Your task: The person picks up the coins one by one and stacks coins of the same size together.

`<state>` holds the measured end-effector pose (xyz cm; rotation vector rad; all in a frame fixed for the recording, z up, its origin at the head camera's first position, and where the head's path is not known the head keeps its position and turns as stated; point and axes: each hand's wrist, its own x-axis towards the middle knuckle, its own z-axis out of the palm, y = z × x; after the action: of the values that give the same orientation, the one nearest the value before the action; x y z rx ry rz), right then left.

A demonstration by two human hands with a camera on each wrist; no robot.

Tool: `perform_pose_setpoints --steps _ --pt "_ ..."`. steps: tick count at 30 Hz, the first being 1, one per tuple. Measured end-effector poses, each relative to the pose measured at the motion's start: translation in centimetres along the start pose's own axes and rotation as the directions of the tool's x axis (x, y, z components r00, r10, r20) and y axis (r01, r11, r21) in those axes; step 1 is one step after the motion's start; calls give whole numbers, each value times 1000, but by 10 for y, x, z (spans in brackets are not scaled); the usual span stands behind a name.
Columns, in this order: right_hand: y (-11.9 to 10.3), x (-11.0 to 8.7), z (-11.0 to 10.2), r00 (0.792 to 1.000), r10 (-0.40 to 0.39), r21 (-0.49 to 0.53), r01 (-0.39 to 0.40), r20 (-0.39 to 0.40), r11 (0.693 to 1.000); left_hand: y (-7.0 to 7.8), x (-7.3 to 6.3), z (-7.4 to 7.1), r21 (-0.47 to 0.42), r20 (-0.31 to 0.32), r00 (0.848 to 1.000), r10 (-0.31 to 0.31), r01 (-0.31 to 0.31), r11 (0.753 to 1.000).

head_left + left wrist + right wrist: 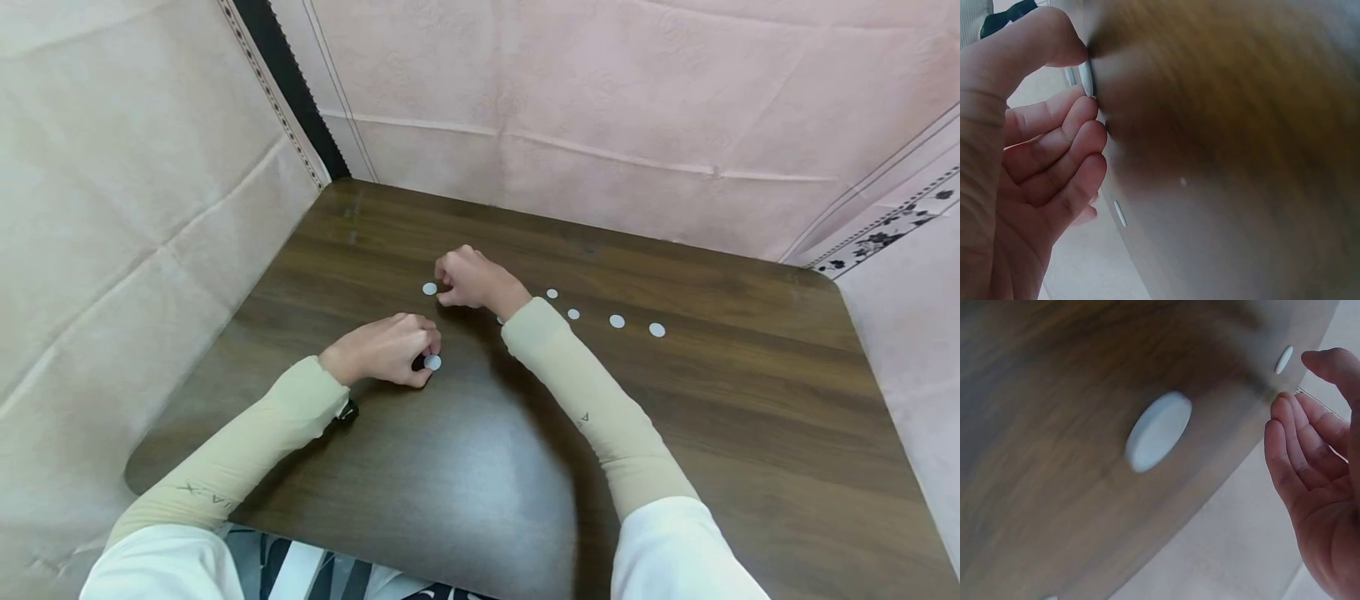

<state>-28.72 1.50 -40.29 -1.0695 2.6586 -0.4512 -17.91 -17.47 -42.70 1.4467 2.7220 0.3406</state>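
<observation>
My left hand [386,348] is low over the table, left of its middle. Its thumb and fingertips pinch a flat white disc [432,362] by the edges, and in the left wrist view this disc [1087,78] spans from thumb tip to fingertips. Farther back, my right hand [476,277] hovers just above the wood, thumb and fingers apart with nothing between them. A second white disc [429,288] lies just left of its fingertips. In the right wrist view that disc [1284,360] sits a little beyond the thumb.
A brown wooden table [750,417] holds more white discs to the right: a small one [552,293], another [573,314] and two larger ones [617,321], [657,330]. One disc [500,320] is partly hidden by my right wrist. Pale cloth [600,100] hangs behind the table.
</observation>
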Motion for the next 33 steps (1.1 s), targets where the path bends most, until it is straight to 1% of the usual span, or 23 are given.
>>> perform_pose_setpoints --steps 4,10,17,24,29,33 --pt "-3 11 4 1000 16 8 -16 4 1000 0 -1 1 16 -11 1000 4 -4 1000" --pt "-6 19 5 999 34 26 -34 17 999 -1 -1 2 18 -22 1000 16 -15 1000" --pt "-11 27 6 998 56 15 -56 41 998 -1 -3 2 6 -21 1000 8 -8 1000" --pt "-16 32 2 991 95 4 -96 96 995 0 -3 1 -14 -6 1000 -3 3 1000" --pt "-17 35 1 992 88 -41 -84 90 996 0 -2 1 -14 -2 1000 -9 9 1000" --pt "-16 38 0 991 85 -45 -81 101 996 -1 -2 1 -24 6 1000 -14 15 1000"
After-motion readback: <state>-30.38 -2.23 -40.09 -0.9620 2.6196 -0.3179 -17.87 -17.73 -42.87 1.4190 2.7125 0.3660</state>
